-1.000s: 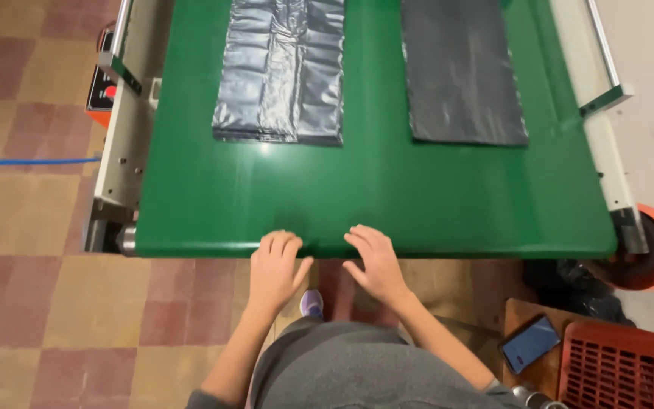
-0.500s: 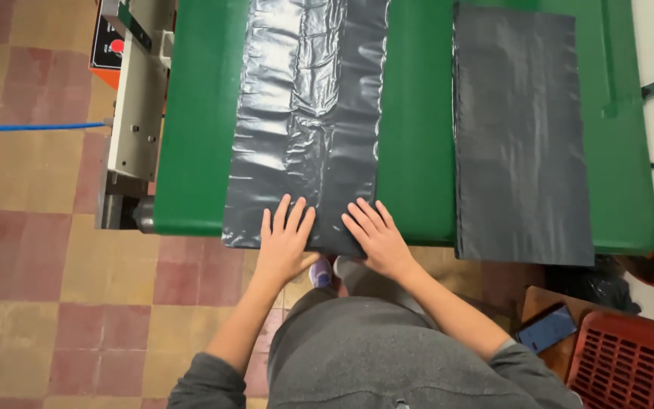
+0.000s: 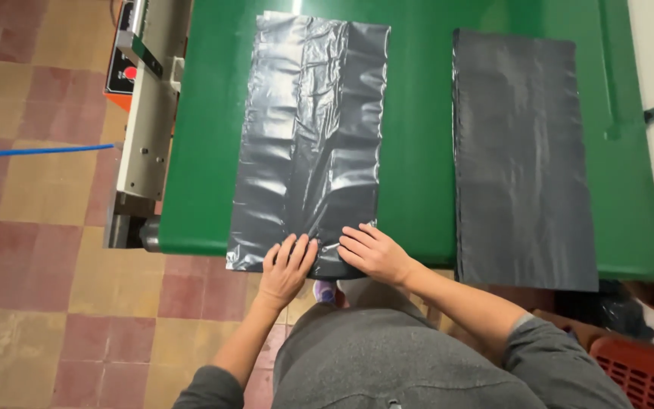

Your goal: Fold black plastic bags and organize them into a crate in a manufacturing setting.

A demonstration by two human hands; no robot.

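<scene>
Seen from above, a wide green conveyor belt fills most of the view, running away from the person over a floor of worn red and tan tiles. Along the belt's left edge sits a pale metal side frame with an orange control box, and a thin blue cable crosses the floor toward it.

Two bags lie on the belt, well apart. To the right is a flat, matte dark grey plastic bag, its near end hanging just past the belt's edge. To the left is a glossy, wrinkled dark grey plastic bag, also reaching over the near edge.

Compared with a second ago, both bags have travelled down the belt toward the person; back then the hands rested on bare green belt with the bags further up. Half a second ago the hands were already on the glossy bag's near end, and it has come slightly closer since.

The person's left hand lies flat on the bag's bottom edge, fingers spread and slightly splayed, pressing rather than gripping. The right hand rests just beside it, fingers extended across the same edge, holding nothing closed. A red plastic crate sits at lower right.
</scene>
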